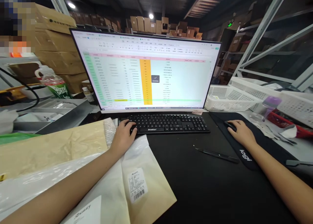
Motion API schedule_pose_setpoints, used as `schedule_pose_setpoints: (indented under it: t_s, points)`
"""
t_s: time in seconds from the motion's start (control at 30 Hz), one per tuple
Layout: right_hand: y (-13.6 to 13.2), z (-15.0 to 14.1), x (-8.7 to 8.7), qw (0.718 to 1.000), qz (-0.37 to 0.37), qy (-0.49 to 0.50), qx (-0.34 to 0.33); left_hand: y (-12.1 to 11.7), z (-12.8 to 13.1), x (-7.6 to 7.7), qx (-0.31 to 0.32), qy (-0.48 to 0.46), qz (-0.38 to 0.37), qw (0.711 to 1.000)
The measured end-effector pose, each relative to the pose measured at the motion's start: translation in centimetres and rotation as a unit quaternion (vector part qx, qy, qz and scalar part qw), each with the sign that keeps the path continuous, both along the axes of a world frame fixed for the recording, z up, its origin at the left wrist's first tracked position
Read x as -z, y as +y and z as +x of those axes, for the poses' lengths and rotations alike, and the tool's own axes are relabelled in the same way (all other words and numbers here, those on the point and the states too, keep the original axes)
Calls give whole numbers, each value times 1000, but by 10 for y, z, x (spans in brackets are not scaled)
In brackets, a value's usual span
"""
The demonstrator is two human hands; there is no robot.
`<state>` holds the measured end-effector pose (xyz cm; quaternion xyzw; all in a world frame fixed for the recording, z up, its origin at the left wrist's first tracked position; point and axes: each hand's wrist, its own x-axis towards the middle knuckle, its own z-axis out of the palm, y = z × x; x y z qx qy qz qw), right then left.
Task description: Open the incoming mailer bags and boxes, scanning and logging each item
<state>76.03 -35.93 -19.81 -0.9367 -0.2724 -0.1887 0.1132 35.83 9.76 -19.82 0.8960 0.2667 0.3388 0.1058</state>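
My left hand (124,132) rests on the left end of a black keyboard (168,123), its fingers apart on the keys and holding nothing. My right hand (241,132) lies over a dark computer mouse (230,126) on a black mouse pad (246,155), fingers curved round it. Behind the keyboard stands a wide monitor (181,83) showing a spreadsheet with an orange column and a small dark pop-up. Cream packages (156,175) in clear plastic, with printed barcode labels, lie under and beside my left forearm.
A black utility knife (217,154) lies between keyboard and mouse pad. White perforated baskets (230,98) stand at the right, near a red tray (288,122). On the left are a grey tray (61,119), a green-labelled bottle (55,83) and stacked cardboard boxes (61,54).
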Motion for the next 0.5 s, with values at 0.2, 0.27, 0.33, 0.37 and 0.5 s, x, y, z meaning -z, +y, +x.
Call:
schedule_pose_setpoints:
  t_s: [0.2,0.27,0.33,0.37,0.5]
  points:
    - [1,-3,-3,1000,3,5,4,4,1,3,7,-4,4,1000]
    - [2,-4,-3,1000,1,5,7,5,1,4,7,-5,7,1000]
    - [2,-4,-4,1000,0,6,9,5,1,4,8,-4,9,1000]
    - [2,-5,-4,1000,1,8,9,5,1,3,8,-3,9,1000]
    - [2,-6,-6,1000,5,14,8,3,0,1,9,-1,7,1000]
